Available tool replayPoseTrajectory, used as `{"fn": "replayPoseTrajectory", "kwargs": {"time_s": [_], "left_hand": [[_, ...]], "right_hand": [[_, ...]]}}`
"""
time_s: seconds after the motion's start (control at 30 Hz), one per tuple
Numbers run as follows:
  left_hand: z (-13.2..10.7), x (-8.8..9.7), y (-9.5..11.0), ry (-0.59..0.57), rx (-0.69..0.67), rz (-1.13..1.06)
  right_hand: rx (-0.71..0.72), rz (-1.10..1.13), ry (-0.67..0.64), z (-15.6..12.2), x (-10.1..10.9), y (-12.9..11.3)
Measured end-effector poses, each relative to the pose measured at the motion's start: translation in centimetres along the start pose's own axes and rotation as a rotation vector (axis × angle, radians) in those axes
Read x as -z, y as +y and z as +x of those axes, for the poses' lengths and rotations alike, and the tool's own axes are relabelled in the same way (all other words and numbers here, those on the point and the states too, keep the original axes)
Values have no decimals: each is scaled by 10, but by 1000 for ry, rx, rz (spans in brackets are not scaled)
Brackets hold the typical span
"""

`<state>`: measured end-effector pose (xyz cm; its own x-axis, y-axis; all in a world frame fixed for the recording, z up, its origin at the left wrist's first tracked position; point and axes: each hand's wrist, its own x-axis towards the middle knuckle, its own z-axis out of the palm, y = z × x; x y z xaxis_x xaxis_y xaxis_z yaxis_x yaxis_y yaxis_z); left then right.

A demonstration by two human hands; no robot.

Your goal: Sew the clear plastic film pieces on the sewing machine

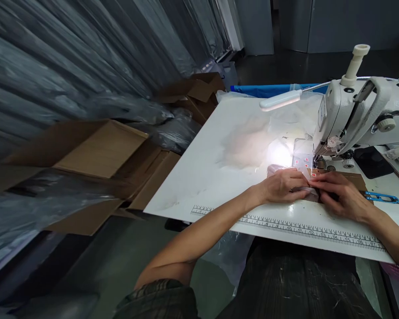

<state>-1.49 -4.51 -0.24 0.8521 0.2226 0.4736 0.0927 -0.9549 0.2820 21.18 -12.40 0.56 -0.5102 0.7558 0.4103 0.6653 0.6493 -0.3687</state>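
Note:
Both my hands are at the front of a white sewing machine (332, 110), below its needle area. My left hand (284, 186) has its fingers bent and pressed together on a pale, thin fabric (302, 161) with small red prints. My right hand (341, 192) comes in from the right, its fingertips pinching the fabric's near edge and almost meeting the left fingers. Part of the fabric lies under the needle area. My fingers cover the rest, so the exact edge they grip is hidden. Blue thread snips (382, 197) lie just right of my right hand.
A lamp (281, 101) lights the white table (199, 177); a printed ruler (286, 227) runs along its front edge. A dark flat object (372, 162) lies to the right of the needle. Open cardboard boxes (103, 148) and plastic sheeting stand left of the table.

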Motion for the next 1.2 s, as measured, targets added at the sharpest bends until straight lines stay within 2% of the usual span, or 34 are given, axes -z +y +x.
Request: {"fn": "replayPoseTrajectory", "kwargs": {"time_s": [0.07,0.13,0.2,0.33,0.4,0.47,0.57,0.67,0.73,0.8,0.9,0.97,1.03,1.1,1.17,1.2], "left_hand": [[2,4,-3,-13,10,-17],[7,10,-11,-10,25,45],[15,16,-21,-56,56,121],[33,30,-35,-353,87,205],[41,37,-37,-454,111,212],[47,45,-36,-469,143,135],[55,53,-37,-458,246,-134],[63,53,-45,-457,335,-301],[67,49,-55,-459,356,-202],[69,43,-64,-469,389,53],[62,38,-69,-357,434,469],[50,37,-62,-208,355,531],[35,36,-47,-127,132,366],[21,33,-30,-140,-149,125],[10,27,-17,-174,-281,56],[6,23,-13,-188,-300,84]], "right_hand": [[47,-18,-21,0,-3,-1],[69,-52,-26,0,-6,-2],[80,-77,-22,0,-7,-3],[108,-113,-19,-2,-7,-4],[112,-136,-25,-3,-7,-4],[119,-159,-31,-3,-7,-4],[131,-175,-36,-3,-8,-4],[83,-176,-38,-3,-10,-4],[38,-180,-31,-4,-12,-3],[12,-178,-21,-4,-14,-1],[-12,-150,-16,-3,-16,3],[-29,-113,-25,-3,-16,4],[-48,-67,-27,-3,-15,6],[-64,-19,-22,-2,-13,7],[-75,17,-35,-1,-10,7],[-81,27,-48,-1,-9,7]]}}
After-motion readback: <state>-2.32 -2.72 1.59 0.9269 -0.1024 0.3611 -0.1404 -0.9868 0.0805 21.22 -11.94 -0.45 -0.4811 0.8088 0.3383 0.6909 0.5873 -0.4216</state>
